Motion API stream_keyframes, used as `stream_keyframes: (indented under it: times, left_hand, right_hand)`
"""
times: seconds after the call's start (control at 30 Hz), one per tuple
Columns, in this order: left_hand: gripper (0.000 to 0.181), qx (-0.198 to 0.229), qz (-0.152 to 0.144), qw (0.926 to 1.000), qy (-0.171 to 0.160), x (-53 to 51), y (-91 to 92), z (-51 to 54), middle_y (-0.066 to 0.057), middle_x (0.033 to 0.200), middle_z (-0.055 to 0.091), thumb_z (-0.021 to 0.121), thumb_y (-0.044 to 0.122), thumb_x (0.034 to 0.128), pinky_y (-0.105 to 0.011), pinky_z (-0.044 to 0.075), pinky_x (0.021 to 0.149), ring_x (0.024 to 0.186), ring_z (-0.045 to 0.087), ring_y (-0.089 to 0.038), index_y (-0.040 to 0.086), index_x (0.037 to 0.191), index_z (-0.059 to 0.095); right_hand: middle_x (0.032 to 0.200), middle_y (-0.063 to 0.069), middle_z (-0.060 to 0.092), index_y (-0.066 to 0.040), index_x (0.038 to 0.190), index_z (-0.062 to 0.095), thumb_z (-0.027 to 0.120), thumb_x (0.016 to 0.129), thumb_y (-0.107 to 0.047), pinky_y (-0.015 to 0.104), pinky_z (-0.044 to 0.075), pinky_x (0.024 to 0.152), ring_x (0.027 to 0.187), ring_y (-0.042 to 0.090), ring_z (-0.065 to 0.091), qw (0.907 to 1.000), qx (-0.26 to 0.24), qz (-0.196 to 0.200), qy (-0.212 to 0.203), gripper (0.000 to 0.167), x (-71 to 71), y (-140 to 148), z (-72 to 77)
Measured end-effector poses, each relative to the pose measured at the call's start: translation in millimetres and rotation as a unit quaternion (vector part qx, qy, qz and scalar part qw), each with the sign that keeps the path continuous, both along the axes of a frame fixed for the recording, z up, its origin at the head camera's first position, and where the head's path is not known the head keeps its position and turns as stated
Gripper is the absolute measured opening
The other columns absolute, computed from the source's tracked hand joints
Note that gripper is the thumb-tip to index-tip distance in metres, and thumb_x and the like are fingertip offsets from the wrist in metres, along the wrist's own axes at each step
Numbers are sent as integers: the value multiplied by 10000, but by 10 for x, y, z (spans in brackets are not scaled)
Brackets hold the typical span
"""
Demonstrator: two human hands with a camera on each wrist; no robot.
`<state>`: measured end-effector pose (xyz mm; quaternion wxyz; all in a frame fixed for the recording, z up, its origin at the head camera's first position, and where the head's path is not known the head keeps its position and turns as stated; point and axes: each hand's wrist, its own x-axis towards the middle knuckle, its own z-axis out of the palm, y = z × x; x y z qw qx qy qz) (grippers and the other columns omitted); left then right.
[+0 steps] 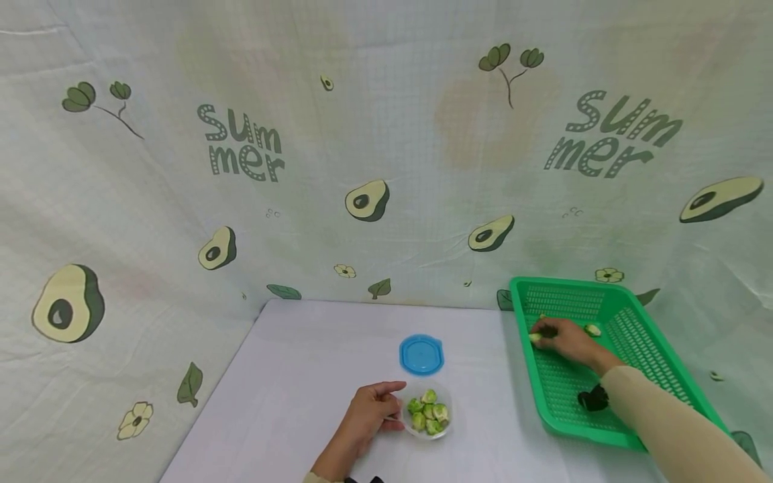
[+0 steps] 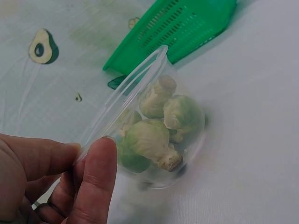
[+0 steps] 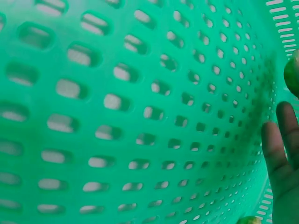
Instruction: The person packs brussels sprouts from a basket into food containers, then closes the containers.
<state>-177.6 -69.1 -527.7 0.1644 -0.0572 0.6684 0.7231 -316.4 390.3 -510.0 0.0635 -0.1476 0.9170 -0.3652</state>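
My left hand (image 1: 376, 409) pinches the rim of a small clear plastic bowl (image 2: 161, 58), thumb and fingers at its edge. Several green Brussels sprouts (image 1: 429, 410) lie inside the bowl, which rests on the table. Inside the green basket (image 1: 546, 402), at its left side, my right hand (image 1: 570, 341) pinches a Brussels sprout (image 1: 535, 337) at its fingertips. The right wrist view catches only part of that hand's fingers (image 3: 275, 149), with a sprout (image 3: 293, 74) cut off by the frame edge. Another loose sprout (image 1: 593, 330) lies in the basket beyond the hand.
A blue lid (image 1: 421, 354) lies on the white table (image 1: 326, 362) just behind the bowl. The basket's raised, perforated walls stand on the right. A cloth printed with avocados (image 1: 368, 200) hangs behind the table. A black band (image 1: 594, 399) shows by the right wrist.
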Motion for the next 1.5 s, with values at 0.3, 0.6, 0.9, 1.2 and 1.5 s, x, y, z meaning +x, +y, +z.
stream_keyframes:
  times: [0.3,0.6,0.9,1.2,1.5]
  left_hand:
    - [444,-65,-30,10000,29,9,10,20,-23,850,593,671,-47,936,-279,658,625,717,638,-124,-60,1379,649]
    - [449,-77,-76,9999,51,9,11,9,-21,854,591,670,-42,937,-279,659,627,724,638,-125,-58,1385,646]
    - [444,-123,-80,9999,46,16,17,43,-24,857,599,678,-36,938,-295,665,642,732,643,-129,-58,1380,650]
    - [450,-118,-71,9999,9,18,-2,24,-25,858,594,691,-31,928,-306,669,649,739,646,-133,-51,1376,657]
    - [441,-151,-70,9999,-20,14,4,52,-36,859,599,683,-40,932,-315,673,661,743,651,-135,-43,1372,663]
  right_hand:
    - [1362,355,580,62,1201,694,712,958,-18,338,613,819,1101,386,692,9982,-493,-327,-137,258,49,4,61]
    - [1357,335,598,72,1294,650,705,983,-46,403,640,833,1136,426,671,9964,-529,-615,-255,337,98,30,139]
    - [1299,285,631,56,1300,610,714,999,-94,366,623,809,1087,290,668,9943,-701,-783,-165,351,136,27,188]
    - [1308,257,660,36,1361,618,694,1038,-216,462,625,883,1032,90,657,9927,-784,-918,28,417,238,-9,354]
    - [1366,243,648,-5,1407,614,688,1045,-297,409,633,933,986,-137,588,9893,-884,-1142,228,470,320,-26,513]
